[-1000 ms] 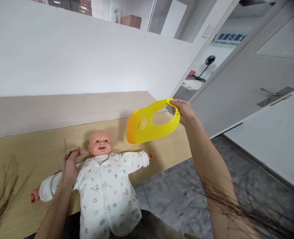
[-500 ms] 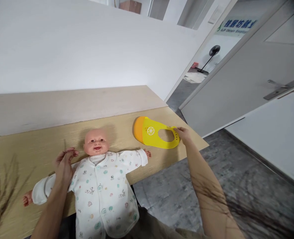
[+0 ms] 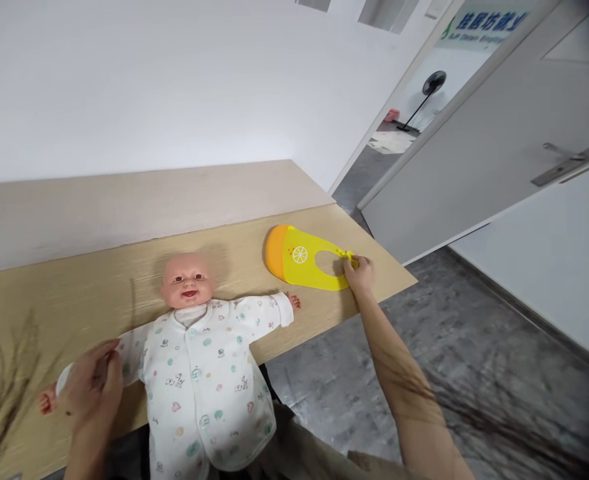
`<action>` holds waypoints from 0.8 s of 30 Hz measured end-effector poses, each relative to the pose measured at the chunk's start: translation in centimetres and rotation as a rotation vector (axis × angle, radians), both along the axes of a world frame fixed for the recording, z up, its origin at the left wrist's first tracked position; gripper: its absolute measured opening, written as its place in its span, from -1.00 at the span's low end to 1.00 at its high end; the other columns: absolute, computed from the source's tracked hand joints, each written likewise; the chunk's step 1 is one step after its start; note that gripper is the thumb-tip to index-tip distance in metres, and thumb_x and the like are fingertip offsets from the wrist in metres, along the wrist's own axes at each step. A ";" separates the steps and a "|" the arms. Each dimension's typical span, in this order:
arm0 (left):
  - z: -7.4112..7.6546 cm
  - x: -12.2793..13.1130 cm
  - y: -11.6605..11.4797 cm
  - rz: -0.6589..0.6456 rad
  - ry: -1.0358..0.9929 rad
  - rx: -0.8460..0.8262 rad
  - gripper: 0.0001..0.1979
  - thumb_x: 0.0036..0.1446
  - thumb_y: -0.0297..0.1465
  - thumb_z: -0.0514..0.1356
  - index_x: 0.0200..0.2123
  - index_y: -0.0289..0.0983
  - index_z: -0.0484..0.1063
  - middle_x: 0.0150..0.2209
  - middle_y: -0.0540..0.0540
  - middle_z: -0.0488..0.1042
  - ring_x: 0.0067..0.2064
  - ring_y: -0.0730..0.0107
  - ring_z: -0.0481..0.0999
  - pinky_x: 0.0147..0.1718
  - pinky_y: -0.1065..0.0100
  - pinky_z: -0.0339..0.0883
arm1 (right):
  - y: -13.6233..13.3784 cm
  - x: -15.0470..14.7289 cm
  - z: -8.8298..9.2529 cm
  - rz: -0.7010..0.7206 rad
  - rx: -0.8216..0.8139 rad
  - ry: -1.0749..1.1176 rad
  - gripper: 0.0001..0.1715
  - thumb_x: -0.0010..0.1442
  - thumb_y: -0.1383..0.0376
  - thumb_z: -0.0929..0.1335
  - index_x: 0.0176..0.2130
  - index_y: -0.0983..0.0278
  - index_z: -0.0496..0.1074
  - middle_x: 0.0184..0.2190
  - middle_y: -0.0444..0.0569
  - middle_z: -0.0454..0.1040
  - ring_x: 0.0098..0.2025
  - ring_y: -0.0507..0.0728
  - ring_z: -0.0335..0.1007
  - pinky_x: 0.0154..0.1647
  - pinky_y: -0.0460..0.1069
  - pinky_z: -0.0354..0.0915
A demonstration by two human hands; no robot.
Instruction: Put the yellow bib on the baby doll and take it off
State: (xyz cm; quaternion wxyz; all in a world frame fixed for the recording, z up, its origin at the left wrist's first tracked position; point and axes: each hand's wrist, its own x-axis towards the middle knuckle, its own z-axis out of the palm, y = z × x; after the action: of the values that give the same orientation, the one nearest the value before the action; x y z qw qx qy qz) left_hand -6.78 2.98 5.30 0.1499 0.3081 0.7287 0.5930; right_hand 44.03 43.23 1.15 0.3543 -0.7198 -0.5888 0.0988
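Note:
A baby doll (image 3: 202, 373) in a white printed shirt lies on its back on the wooden table (image 3: 99, 293), arms spread. A yellow silicone bib (image 3: 302, 263) with an orange pocket lies flat on the table to the doll's right. My right hand (image 3: 358, 273) rests on the bib's neck strap end, fingers curled on it. My left hand (image 3: 92, 387) is blurred, over the doll's right sleeve near its hand, fingers partly bent.
A white wall stands behind the table's raised back ledge (image 3: 139, 200). To the right is an open grey door (image 3: 499, 140) with a lever handle, and grey floor (image 3: 474, 360) below. A standing fan (image 3: 424, 93) is seen through the doorway. Dark strands hang at the lower left.
My right hand brought the bib down from the air and laid it flat on the table. My left hand slid from the doll's shoulder out along its sleeve.

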 end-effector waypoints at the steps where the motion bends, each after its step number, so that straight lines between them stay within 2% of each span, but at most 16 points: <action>1: -0.3 0.0 -0.4 0.068 0.240 -0.052 -0.87 0.15 -0.25 0.30 -0.20 0.05 0.59 -0.06 -0.01 0.61 0.14 -0.04 0.54 0.21 -0.05 0.42 | -0.1 0.1 -0.3 -0.018 -0.005 -0.010 -0.74 0.19 0.23 0.33 -0.17 0.35 0.44 -0.03 0.30 0.48 0.13 0.31 0.33 0.30 0.19 0.20; 3: -0.9 -0.2 -0.8 0.123 0.675 -0.135 -0.84 0.21 -0.23 0.24 -0.18 -0.07 0.59 -0.02 -0.13 0.63 0.10 -0.09 0.58 0.26 -0.14 0.34 | -0.5 0.4 -1.0 -0.045 0.021 -0.008 -0.71 0.14 0.22 0.32 -0.18 0.36 0.44 -0.06 0.32 0.49 0.13 0.35 0.34 0.31 0.24 0.21; 5: -1.5 -0.9 -0.9 0.128 0.899 -0.187 -0.76 0.28 -0.23 0.20 -0.13 -0.21 0.59 -0.02 -0.27 0.65 0.08 -0.11 0.60 0.26 -0.18 0.30 | -0.9 0.8 -1.6 -0.056 0.078 0.000 -0.70 0.08 0.20 0.32 -0.22 0.34 0.43 -0.12 0.29 0.50 0.10 0.38 0.34 0.29 0.30 0.22; 8: -2.0 -2.2 -0.9 0.148 0.985 -0.298 -0.62 0.37 -0.18 0.14 -0.10 -0.36 0.59 0.00 -0.40 0.63 0.13 -0.20 0.55 0.28 -0.27 0.20 | -1.8 1.1 -2.3 -0.071 0.182 0.008 -0.66 0.04 0.16 0.30 -0.24 0.32 0.43 -0.16 0.27 0.49 0.08 0.39 0.34 0.27 0.34 0.23; 12: -2.2 -3.5 -1.3 0.136 0.963 -0.299 -0.58 0.39 -0.13 0.13 -0.11 -0.37 0.59 -0.04 -0.38 0.64 0.06 -0.13 0.58 0.22 -0.20 0.28 | -4.1 0.1 -2.7 -0.037 0.332 -0.017 -0.56 0.05 0.16 0.25 -0.19 0.39 0.47 -0.06 0.37 0.47 0.12 0.42 0.34 0.24 0.36 0.23; 15: -2.1 -3.4 -1.9 0.226 0.999 -0.208 -0.62 0.36 -0.18 0.18 -0.15 -0.41 0.60 -0.09 -0.42 0.63 -0.01 -0.07 0.61 0.13 -0.09 0.38 | -7.6 -2.6 -2.2 0.105 0.439 -0.035 -0.56 0.16 0.14 0.26 -0.14 0.40 0.48 -0.02 0.37 0.47 0.10 0.41 0.37 0.13 0.34 0.30; 18: -1.8 -3.1 -2.7 0.245 1.059 -0.179 -0.66 0.34 -0.23 0.22 -0.14 -0.41 0.61 -0.10 -0.41 0.62 -0.07 -0.01 0.61 0.07 -0.01 0.41 | -12.2 -6.8 -0.8 0.370 0.512 -0.064 -0.70 0.33 0.18 0.29 -0.12 0.32 0.49 -0.09 0.20 0.53 0.04 0.32 0.43 0.12 0.29 0.34; 21: -1.7 -3.0 -3.1 0.216 1.074 -0.186 -0.68 0.35 -0.21 0.23 -0.19 -0.35 0.65 -0.04 -0.37 0.62 -0.04 0.00 0.60 0.10 -0.04 0.40 | -16.3 -11.2 1.2 0.648 0.549 -0.104 -0.82 0.38 0.28 0.33 -0.07 0.24 0.50 -0.05 0.10 0.53 0.04 0.25 0.44 0.12 0.25 0.35; 24: -1.8 -3.3 -3.1 0.200 1.058 -0.156 -0.64 0.36 -0.17 0.21 -0.30 -0.33 0.65 -0.05 -0.38 0.62 0.02 -0.06 0.58 0.10 -0.11 0.41 | -18.5 -14.3 2.4 0.848 0.548 -0.135 -0.80 0.37 0.30 0.38 -0.01 0.24 0.50 0.09 0.14 0.47 0.17 0.30 0.34 0.16 0.27 0.38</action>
State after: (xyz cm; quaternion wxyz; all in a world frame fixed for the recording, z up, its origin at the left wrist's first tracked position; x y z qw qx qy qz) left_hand -10.03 -0.08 3.54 -0.2720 0.4816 0.7723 0.3125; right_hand 29.70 24.71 3.51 0.4200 -0.3026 -0.8551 0.0290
